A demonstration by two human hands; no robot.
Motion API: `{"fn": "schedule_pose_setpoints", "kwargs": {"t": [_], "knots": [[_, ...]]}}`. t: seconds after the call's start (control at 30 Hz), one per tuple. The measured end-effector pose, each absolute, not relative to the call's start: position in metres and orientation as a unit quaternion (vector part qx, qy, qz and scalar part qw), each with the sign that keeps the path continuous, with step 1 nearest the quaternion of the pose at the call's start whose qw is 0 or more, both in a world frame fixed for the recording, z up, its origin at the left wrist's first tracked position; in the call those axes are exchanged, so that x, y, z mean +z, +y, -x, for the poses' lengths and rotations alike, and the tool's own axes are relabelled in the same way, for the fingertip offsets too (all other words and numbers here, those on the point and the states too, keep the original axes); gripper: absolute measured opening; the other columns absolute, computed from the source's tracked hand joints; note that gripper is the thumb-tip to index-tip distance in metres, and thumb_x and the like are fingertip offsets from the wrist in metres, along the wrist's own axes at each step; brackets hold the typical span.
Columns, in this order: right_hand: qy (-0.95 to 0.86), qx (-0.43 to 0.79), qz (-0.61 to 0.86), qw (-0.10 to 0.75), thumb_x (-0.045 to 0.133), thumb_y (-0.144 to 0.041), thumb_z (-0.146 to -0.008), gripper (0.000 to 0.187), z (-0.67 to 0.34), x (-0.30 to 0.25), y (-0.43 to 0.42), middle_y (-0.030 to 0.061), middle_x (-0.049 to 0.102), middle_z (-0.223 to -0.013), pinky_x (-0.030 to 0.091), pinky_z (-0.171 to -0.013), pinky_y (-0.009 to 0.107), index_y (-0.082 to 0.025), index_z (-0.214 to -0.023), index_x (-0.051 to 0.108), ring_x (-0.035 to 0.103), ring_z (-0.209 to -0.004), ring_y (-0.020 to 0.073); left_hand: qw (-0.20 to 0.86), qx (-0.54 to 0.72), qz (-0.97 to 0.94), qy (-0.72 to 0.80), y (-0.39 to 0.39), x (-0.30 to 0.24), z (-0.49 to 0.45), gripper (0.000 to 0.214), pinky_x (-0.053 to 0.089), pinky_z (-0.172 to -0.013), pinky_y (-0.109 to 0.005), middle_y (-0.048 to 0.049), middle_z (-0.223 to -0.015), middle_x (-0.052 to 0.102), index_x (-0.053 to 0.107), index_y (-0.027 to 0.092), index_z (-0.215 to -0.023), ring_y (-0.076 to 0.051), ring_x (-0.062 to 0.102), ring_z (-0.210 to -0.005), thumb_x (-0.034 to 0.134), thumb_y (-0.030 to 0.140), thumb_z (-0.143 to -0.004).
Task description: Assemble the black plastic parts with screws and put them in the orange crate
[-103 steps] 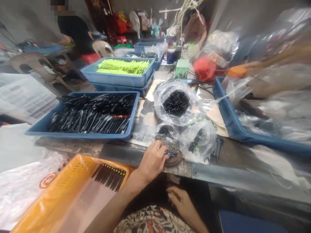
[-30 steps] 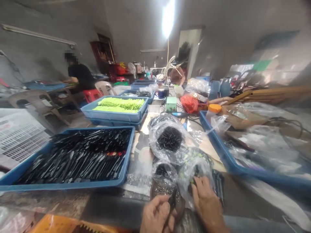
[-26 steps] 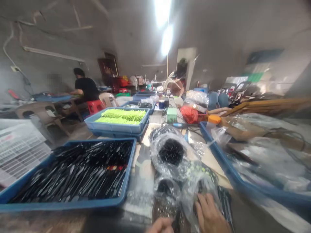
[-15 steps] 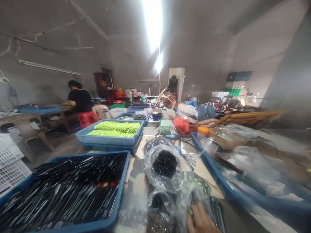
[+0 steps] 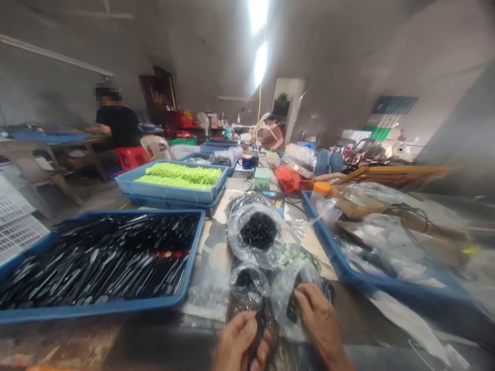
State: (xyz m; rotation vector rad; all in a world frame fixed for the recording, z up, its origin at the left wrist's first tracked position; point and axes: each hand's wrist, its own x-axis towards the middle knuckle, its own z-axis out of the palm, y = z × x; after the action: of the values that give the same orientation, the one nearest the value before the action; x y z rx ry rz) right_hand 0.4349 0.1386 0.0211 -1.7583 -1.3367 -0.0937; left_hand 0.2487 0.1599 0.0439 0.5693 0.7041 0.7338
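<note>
A long, dark, worn worktop (image 5: 147,332) runs away from the person, its scuffed brown patch at the near left edge. At its near edge, right of the middle, the left hand (image 5: 235,340) pinches a slim black piece (image 5: 260,327) between thumb and fingers, over a round brown dish (image 5: 275,332) partly hidden beneath it. The right hand (image 5: 319,317) reaches with bent fingers into the mouth of a crumpled clear plastic bag of black and lime-green pieces (image 5: 279,286); whether it pinches anything there, I cannot tell.

Just behind stands a larger clear plastic bag of small black parts (image 5: 234,226). Along the left edge sits a wide blue plastic tray (image 5: 116,307) heaped with slim black handles, and beyond its far right corner a lighter blue plastic tray (image 5: 166,192) carries lime-green sticks. A deep blue plastic bin (image 5: 328,239) filled with crumpled plastic lines the right edge. Farther up the worktop are a small pale-green box (image 5: 262,179) and a bright red plastic bag (image 5: 286,179).

Grey walls surround the room, with bright white strip lights (image 5: 261,64) overhead. At left, a person in a black top (image 5: 118,123) sits on a red plastic stool (image 5: 131,157); another person (image 5: 271,138) is near the worktop's far end.
</note>
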Motion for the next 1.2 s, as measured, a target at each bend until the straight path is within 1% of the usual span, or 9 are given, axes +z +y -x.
{"fn": "schedule_pose_setpoints", "kwargs": {"t": [0.07,0.13,0.27,0.47,0.7,0.83,0.97,1.1,1.2], "knots": [[-0.494,0.022,0.701,0.515,0.047,-0.040,-0.084,0.028,-0.427,0.035,0.131,0.0053,0.063,-0.067,0.049,-0.056,0.028,-0.018,-0.074,0.061,0.059,-0.057,0.0181,0.845,0.352,-0.227,0.332,0.158,0.053,-0.249,0.035,0.023,-0.040,-0.016,-0.0041,-0.065,0.061,0.060,0.012,-0.077,-0.004,0.044,-0.045,0.077,0.038,-0.062],[-0.443,0.122,0.691,0.558,0.054,-0.042,-0.081,0.026,-0.417,0.048,0.126,0.0018,0.059,-0.056,0.046,-0.047,0.025,-0.017,-0.077,0.062,0.054,-0.047,0.0161,0.849,0.361,-0.207,0.325,0.157,0.058,-0.251,0.029,0.024,-0.042,-0.016,-0.0042,-0.068,0.060,0.058,0.011,-0.079,-0.004,0.045,-0.049,0.074,0.033,-0.068],[-0.418,0.331,0.640,0.554,0.063,-0.039,-0.076,0.022,-0.394,0.063,0.124,-0.0013,0.056,-0.049,0.043,-0.044,0.023,-0.017,-0.074,0.063,0.049,-0.043,0.0129,0.845,0.384,-0.213,0.305,0.158,0.061,-0.256,0.023,0.025,-0.043,-0.017,-0.0035,-0.065,0.058,0.055,0.011,-0.077,-0.005,0.045,-0.050,0.068,0.030,-0.073],[-0.369,0.413,0.606,0.571,0.069,-0.035,-0.071,0.022,-0.375,0.054,0.136,-0.0015,0.058,-0.052,0.041,-0.043,0.021,-0.016,-0.082,0.066,0.051,-0.046,0.0119,0.841,0.395,-0.198,0.312,0.162,0.055,-0.255,0.022,0.024,-0.043,-0.017,-0.0020,-0.061,0.056,0.055,0.012,-0.078,-0.006,0.046,-0.050,0.067,0.029,-0.073],[-0.357,0.440,0.599,0.565,0.069,-0.034,-0.072,0.019,-0.369,0.050,0.137,-0.0017,0.060,-0.054,0.045,-0.045,0.021,-0.017,-0.081,0.067,0.054,-0.047,0.0125,0.833,0.407,-0.197,0.319,0.162,0.051,-0.255,0.018,0.025,-0.044,-0.017,0.0001,-0.058,0.052,0.054,0.012,-0.081,-0.006,0.045,-0.051,0.063,0.026,-0.077],[-0.374,0.410,0.601,0.575,0.066,-0.033,-0.076,0.018,-0.363,0.048,0.138,-0.0028,0.059,-0.054,0.046,-0.043,0.022,-0.018,-0.086,0.066,0.055,-0.045,0.0132,0.823,0.410,-0.205,0.336,0.162,0.051,-0.256,0.017,0.025,-0.044,-0.017,0.0016,-0.054,0.050,0.053,0.012,-0.080,-0.006,0.043,-0.049,0.061,0.027,-0.078],[-0.448,0.335,0.605,0.567,0.059,-0.028,-0.083,0.013,-0.359,0.041,0.136,0.0003,0.063,-0.071,0.050,-0.052,0.026,-0.019,-0.090,0.065,0.056,-0.049,0.0122,0.815,0.428,-0.204,0.333,0.161,0.051,-0.255,0.022,0.026,-0.044,-0.016,0.0018,-0.055,0.050,0.056,0.012,-0.081,-0.006,0.043,-0.049,0.065,0.030,-0.075],[-0.558,0.204,0.597,0.539,0.051,-0.019,-0.088,0.015,-0.358,0.036,0.133,0.0042,0.063,-0.083,0.051,-0.071,0.031,-0.019,-0.095,0.065,0.060,-0.071,0.0158,0.808,0.440,-0.199,0.339,0.159,0.048,-0.256,0.024,0.026,-0.044,-0.016,0.0014,-0.056,0.050,0.057,0.011,-0.079,-0.006,0.044,-0.051,0.067,0.032,-0.072],[-0.625,0.122,0.575,0.515,0.047,-0.013,-0.089,0.022,-0.357,0.036,0.131,0.0054,0.061,-0.085,0.049,-0.074,0.031,-0.019,-0.103,0.063,0.059,-0.081,0.0170,0.790,0.454,-0.213,0.351,0.158,0.045,-0.257,0.024,0.026,-0.044,-0.017,0.0018,-0.054,0.049,0.057,0.011,-0.077,-0.006,0.042,-0.048,0.066,0.033,-0.074]]}}
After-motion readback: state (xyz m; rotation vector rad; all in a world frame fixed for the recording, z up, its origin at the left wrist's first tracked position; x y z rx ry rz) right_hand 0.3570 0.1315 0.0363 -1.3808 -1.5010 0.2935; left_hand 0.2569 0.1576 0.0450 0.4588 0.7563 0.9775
